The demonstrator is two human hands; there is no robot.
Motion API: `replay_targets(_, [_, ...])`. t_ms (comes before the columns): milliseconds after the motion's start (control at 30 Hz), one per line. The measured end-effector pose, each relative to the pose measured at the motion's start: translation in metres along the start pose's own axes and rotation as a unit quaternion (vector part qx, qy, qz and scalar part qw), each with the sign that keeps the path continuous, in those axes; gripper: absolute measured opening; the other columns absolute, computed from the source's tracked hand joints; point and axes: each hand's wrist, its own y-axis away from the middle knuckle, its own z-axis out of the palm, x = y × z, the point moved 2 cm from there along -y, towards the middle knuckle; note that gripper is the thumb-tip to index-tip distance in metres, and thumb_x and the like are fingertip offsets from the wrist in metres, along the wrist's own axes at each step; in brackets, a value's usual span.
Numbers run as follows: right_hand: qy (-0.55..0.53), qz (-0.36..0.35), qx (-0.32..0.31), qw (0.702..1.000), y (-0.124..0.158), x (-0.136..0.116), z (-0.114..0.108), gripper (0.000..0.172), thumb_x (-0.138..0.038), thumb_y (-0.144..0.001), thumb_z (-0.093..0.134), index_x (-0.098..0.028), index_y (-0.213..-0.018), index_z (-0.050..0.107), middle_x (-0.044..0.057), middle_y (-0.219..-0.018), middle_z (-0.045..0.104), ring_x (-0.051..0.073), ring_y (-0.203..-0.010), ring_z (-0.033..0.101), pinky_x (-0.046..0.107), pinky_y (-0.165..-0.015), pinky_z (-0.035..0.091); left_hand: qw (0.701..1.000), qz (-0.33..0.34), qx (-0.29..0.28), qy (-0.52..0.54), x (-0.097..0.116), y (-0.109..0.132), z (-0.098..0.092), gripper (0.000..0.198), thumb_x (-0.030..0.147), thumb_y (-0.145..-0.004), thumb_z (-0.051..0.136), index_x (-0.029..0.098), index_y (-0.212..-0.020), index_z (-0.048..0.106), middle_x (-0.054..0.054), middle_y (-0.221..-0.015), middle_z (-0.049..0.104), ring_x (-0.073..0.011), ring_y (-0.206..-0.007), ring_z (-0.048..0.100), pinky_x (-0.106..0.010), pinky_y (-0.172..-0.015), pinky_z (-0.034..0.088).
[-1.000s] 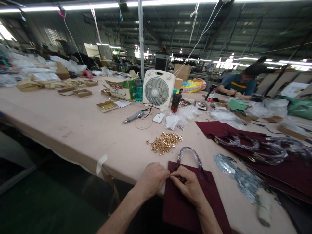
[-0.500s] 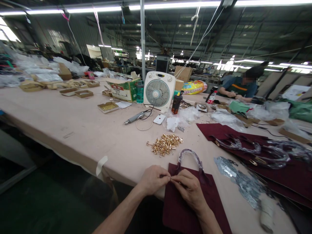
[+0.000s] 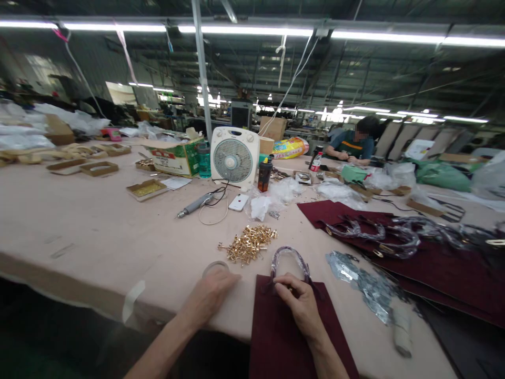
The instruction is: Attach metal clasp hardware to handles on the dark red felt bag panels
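A dark maroon bag panel lies before me at the table's front edge, its plastic-wrapped handle arching at the top. My right hand rests over the panel just below the handle. Its thumb and fingers are closed, and a glint of a small gold metal fitting shows between them. My left hand is on the table left of the panel, apart from it. Its fingers are mostly hidden. Behind its knuckles shows a pale, ring-like edge that I cannot identify. A pile of gold metal fittings lies just beyond.
Farther back are a grey electric screwdriver, a white phone, a fan and a dark bottle. Stacked maroon panels and grey metal pieces lie to the right. A co-worker sits across the table.
My left hand has parted from my right hand and moved left onto the table. The right hand stays over the panel. The view has turned to the right and tilted up.
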Motion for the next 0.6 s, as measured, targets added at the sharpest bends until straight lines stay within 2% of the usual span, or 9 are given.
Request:
replay_targets(100, [-0.059, 0.043, 0.026, 0.997, 0.0, 0.006, -0.001, 0.03, -0.049, -0.088, 0.077, -0.021, -0.096, 0.08, 0.001, -0.072, 0.059, 0.015, -0.064, 0.049, 0.027, -0.058, 0.038, 0.999, -0.021, 0.002, -0.037, -0.056, 0.007, -0.018, 0.041, 0.017, -0.102, 0.044, 0.027, -0.134, 0.067, -0.006, -0.122, 0.076, -0.0242, -0.11, 0.066, -0.037, -0.095, 0.055])
replay_targets(167, [-0.096, 0.064, 0.041, 0.992, -0.001, 0.011, -0.001, 0.032, -0.05, -0.086, 0.079, -0.02, -0.099, 0.08, -0.002, -0.066, 0.053, 0.012, -0.058, 0.041, 0.026, -0.054, 0.033, 0.998, -0.04, 0.001, -0.056, -0.091, 0.011, -0.028, 0.039, 0.025, -0.103, 0.045, 0.029, -0.135, 0.068, -0.004, -0.128, 0.075, -0.0259, -0.118, 0.065, -0.039, -0.1, 0.055])
replay_targets(267, [-0.151, 0.073, 0.045, 0.985, -0.003, 0.018, -0.001, 0.033, -0.048, -0.085, 0.081, -0.02, -0.102, 0.08, -0.004, -0.062, 0.046, 0.009, -0.054, 0.033, 0.025, -0.052, 0.026, 0.995, -0.071, 0.0, -0.069, -0.125, 0.013, -0.039, 0.041, 0.036, -0.105, 0.046, 0.03, -0.141, 0.064, -0.003, -0.138, 0.07, -0.0279, -0.128, 0.062, -0.045, -0.112, 0.048])
replay_targets(367, [-0.199, 0.07, 0.042, 0.977, -0.005, 0.021, -0.001, 0.033, -0.045, -0.085, 0.082, -0.021, -0.107, 0.079, -0.006, -0.062, 0.042, 0.008, -0.053, 0.029, 0.025, -0.051, 0.023, 0.994, -0.101, -0.006, -0.049, -0.135, 0.013, -0.045, 0.047, 0.045, -0.104, 0.047, 0.028, -0.145, 0.06, -0.005, -0.142, 0.067, -0.0289, -0.128, 0.062, -0.046, -0.113, 0.047])
replay_targets(433, [-0.224, 0.072, 0.041, 0.971, -0.005, 0.02, -0.001, 0.032, -0.044, -0.085, 0.082, -0.022, -0.108, 0.079, -0.006, -0.062, 0.042, 0.008, -0.053, 0.03, 0.024, -0.051, 0.023, 0.991, -0.128, -0.017, -0.029, -0.133, 0.011, -0.049, 0.051, 0.047, -0.103, 0.046, 0.027, -0.151, 0.053, -0.008, -0.146, 0.064, -0.0261, -0.11, 0.069, -0.042, -0.102, 0.054])
replay_targets(500, [-0.253, 0.075, 0.04, 0.964, -0.005, 0.016, -0.001, 0.032, -0.046, -0.087, 0.08, -0.022, -0.109, 0.079, -0.005, -0.064, 0.045, 0.008, -0.054, 0.032, 0.023, -0.051, 0.024, 0.988, -0.151, -0.019, -0.019, -0.126, 0.008, -0.052, 0.06, 0.046, -0.103, 0.047, 0.026, -0.159, 0.041, -0.011, -0.149, 0.061, -0.0212, -0.086, 0.07, -0.039, -0.088, 0.059])
replay_targets(533, [-0.268, 0.074, 0.041, 0.96, -0.005, 0.013, -0.001, 0.033, -0.049, -0.089, 0.078, -0.022, -0.109, 0.079, -0.004, -0.066, 0.046, 0.008, -0.055, 0.033, 0.023, -0.05, 0.025, 0.987, -0.157, -0.011, -0.022, -0.121, 0.006, -0.053, 0.065, 0.046, -0.101, 0.049, 0.026, -0.161, 0.035, -0.012, -0.149, 0.059, -0.0199, -0.08, 0.069, -0.039, -0.085, 0.059])
replay_targets(600, [-0.298, 0.065, 0.046, 0.951, -0.006, 0.009, 0.0, 0.039, -0.056, -0.092, 0.071, -0.022, -0.109, 0.08, -0.002, -0.069, 0.049, 0.009, -0.055, 0.035, 0.023, -0.049, 0.025, 0.986, -0.158, 0.037, -0.043, -0.105, -0.001, -0.054, 0.071, 0.048, -0.098, 0.055, 0.024, -0.161, 0.033, -0.014, -0.15, 0.056, -0.0207, -0.084, 0.068, -0.042, -0.09, 0.058])
